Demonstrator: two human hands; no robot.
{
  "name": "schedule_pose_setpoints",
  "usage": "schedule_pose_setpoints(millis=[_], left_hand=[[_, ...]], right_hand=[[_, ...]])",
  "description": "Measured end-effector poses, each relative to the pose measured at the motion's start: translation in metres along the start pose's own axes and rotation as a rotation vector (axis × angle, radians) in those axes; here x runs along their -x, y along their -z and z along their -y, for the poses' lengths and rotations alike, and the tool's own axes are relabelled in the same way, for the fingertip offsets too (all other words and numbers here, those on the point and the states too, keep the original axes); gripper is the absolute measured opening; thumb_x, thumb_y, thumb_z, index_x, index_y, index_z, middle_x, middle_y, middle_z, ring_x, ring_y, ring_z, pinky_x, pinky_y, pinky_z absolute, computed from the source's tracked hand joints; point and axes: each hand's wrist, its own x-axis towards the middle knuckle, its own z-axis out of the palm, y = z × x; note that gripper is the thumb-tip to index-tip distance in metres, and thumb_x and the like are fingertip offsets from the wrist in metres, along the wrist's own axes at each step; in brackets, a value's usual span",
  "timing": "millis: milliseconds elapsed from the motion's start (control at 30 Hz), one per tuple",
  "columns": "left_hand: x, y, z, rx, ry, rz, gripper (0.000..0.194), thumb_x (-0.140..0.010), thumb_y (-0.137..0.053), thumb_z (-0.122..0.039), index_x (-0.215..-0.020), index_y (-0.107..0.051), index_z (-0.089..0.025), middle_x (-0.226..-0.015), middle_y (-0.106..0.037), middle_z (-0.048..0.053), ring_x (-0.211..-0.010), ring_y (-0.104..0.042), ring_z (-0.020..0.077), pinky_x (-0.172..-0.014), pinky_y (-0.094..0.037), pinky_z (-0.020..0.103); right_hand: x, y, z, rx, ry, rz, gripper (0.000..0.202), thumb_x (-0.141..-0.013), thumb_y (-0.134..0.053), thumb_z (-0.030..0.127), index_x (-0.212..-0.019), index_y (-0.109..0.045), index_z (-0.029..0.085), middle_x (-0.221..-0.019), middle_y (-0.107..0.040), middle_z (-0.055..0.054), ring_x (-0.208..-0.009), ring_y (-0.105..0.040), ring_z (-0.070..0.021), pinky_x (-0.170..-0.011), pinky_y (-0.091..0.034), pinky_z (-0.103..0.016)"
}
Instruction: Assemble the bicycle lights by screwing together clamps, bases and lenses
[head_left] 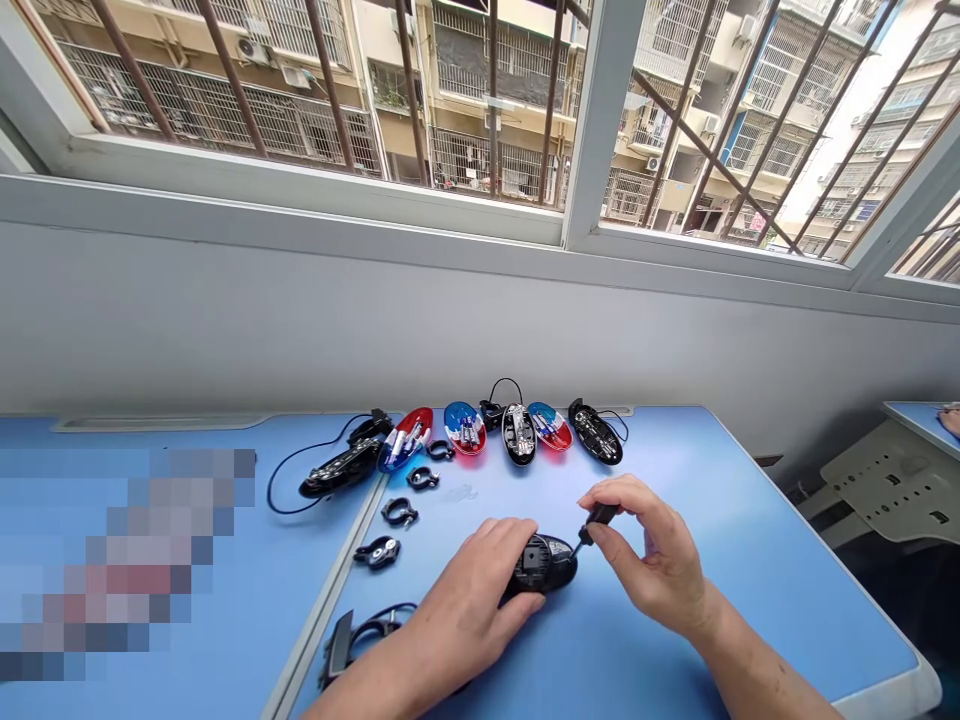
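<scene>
My left hand (487, 585) is closed around a black oval casing (556, 562), pressing it to the blue table. A square recess shows on the casing's upper face. In my right hand (660, 560) is a screwdriver (600, 517) with a black handle, pinched between thumb and fingers. It slants down to the left, its tip at the casing's right end; whether it sits in a screw I cannot tell. A black part with a curved cable (341, 640) lies beside my left forearm.
Black ring clamps (400, 512) line the table left of my hands. Along the back lie opened oval shells, among them a blue-and-red one (465, 425) with batteries and a black one (596, 432). A seam (330, 600) divides the tables. A pixelated patch covers the left.
</scene>
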Motion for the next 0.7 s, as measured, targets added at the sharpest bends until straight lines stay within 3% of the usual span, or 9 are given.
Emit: schedule_pose_setpoints(millis=[167, 367, 500, 700], left_hand=[[0.0009, -0.0014, 0.0015, 0.004, -0.002, 0.0, 0.031, -0.079, -0.058, -0.019, -0.108, -0.05, -0.022, -0.104, -0.06, 0.005, -0.093, -0.052, 0.0249, -0.081, -0.045, 0.038], [0.0011, -0.0039, 0.005, 0.01, -0.039, -0.042, 0.032, -0.078, -0.059, -0.018, -0.109, -0.05, -0.022, -0.107, -0.06, 0.006, -0.096, -0.052, 0.0254, -0.083, -0.045, 0.039], [0.0015, -0.0034, 0.004, -0.004, -0.021, -0.035, 0.037, -0.078, -0.06, -0.019, -0.113, -0.049, -0.023, -0.109, -0.061, 0.007, -0.097, -0.053, 0.0263, -0.083, -0.046, 0.039], [0.0013, -0.0009, 0.0009, -0.004, -0.001, -0.015, 0.03, -0.079, -0.059, -0.018, -0.107, -0.051, -0.021, -0.106, -0.06, 0.005, -0.095, -0.053, 0.0249, -0.082, -0.045, 0.038]], right_hand=[[0.0014, -0.0014, 0.0039, -0.041, -0.037, 0.032, 0.039, -0.087, -0.047, 0.006, -0.121, -0.046, 0.024, -0.095, -0.065, -0.007, -0.085, -0.062, -0.0189, -0.071, -0.056, -0.037], [-0.0024, -0.0017, 0.0005, 0.122, 0.05, -0.07, 0.028, -0.086, -0.061, 0.022, -0.113, -0.053, 0.025, -0.083, -0.059, -0.004, -0.076, -0.056, -0.019, -0.062, -0.052, -0.036], [-0.0013, 0.0002, 0.001, 0.124, 0.03, -0.07, 0.032, -0.084, -0.059, 0.012, -0.113, -0.054, 0.026, -0.083, -0.06, -0.003, -0.074, -0.056, -0.0179, -0.062, -0.052, -0.034], [0.0028, -0.0015, 0.0037, 0.018, 0.003, -0.029, 0.046, -0.085, -0.047, 0.002, -0.124, -0.046, 0.026, -0.102, -0.065, -0.008, -0.087, -0.06, -0.0205, -0.07, -0.053, -0.038]])
